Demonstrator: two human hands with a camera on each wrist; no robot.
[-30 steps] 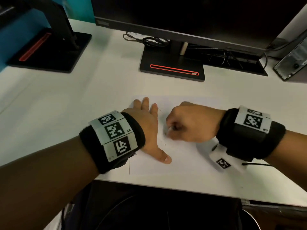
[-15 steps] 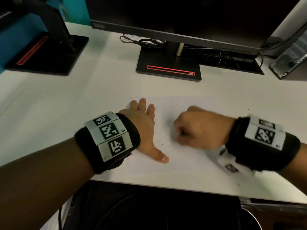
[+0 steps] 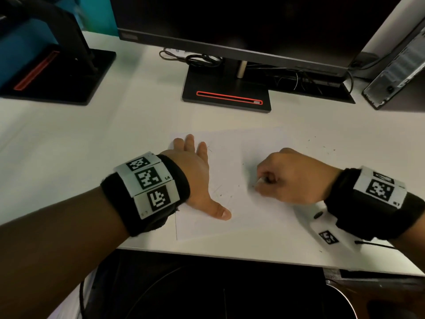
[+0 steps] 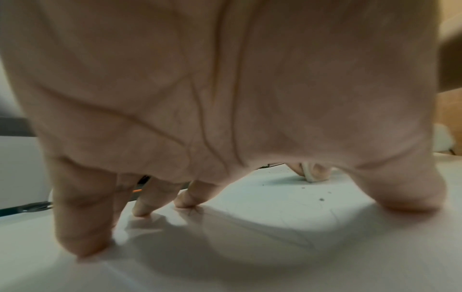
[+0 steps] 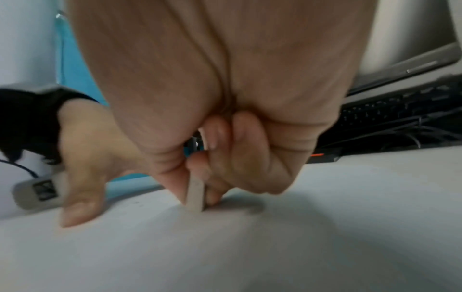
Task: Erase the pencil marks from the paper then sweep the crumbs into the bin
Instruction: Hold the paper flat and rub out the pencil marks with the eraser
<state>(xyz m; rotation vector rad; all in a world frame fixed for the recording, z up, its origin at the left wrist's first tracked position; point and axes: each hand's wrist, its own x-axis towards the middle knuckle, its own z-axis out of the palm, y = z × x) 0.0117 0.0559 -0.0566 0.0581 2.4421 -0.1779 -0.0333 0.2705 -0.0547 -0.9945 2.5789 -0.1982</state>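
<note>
A white sheet of paper (image 3: pixel 232 157) lies on the white desk near its front edge. My left hand (image 3: pixel 197 173) lies flat on the sheet's left part, fingers spread, thumb out. Faint pencil marks (image 3: pixel 220 192) show just right of that thumb. My right hand (image 3: pixel 287 178) pinches a thin white eraser (image 5: pixel 196 194) between thumb and fingers and presses its lower edge onto the paper. In the left wrist view the eraser (image 4: pixel 308 174) shows beyond my left hand's fingers (image 4: pixel 186 199). Dark crumbs (image 3: pixel 322 146) are scattered on the paper's right part, others (image 4: pixel 321 199) near my left thumb.
A monitor stand (image 3: pixel 226 93) with a red-rimmed slot stands behind the paper, and a second stand (image 3: pixel 53 74) at the back left. Cables (image 3: pixel 195 58) lie behind it. A silver computer case (image 3: pixel 400 67) stands at the back right. A round dark bin (image 3: pixel 230 293) sits below the desk's front edge.
My right hand has slid to the right across the paper with the eraser, away from my left hand. The left hand has stayed flat on the sheet.
</note>
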